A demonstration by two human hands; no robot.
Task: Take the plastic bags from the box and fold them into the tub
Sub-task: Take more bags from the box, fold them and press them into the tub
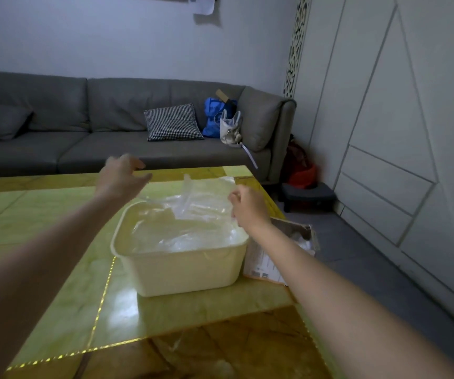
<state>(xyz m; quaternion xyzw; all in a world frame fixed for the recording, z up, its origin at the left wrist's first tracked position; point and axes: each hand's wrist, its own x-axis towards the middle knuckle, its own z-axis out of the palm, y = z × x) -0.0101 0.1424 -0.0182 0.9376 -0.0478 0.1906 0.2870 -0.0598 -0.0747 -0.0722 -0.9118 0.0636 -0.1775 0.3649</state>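
A cream plastic tub (182,272) stands on the table, with clear plastic lying inside it. A clear plastic bag (193,198) is spread over the tub's far rim and the table behind it. My right hand (247,207) is at the bag's right edge, fingers curled and pinching the plastic. My left hand (123,175) hovers past the tub's far left corner, blurred, with its fingers apart and nothing seen in them. An open cardboard box (272,253) with white plastic inside sits just right of the tub, partly behind my right forearm.
The yellow-green glossy table (56,242) ends close to the box on the right, with grey floor beyond. Behind the table runs a grey sofa (83,132) with a checked cushion (172,123) and bags. A dark stool (308,195) stands by the wall panels.
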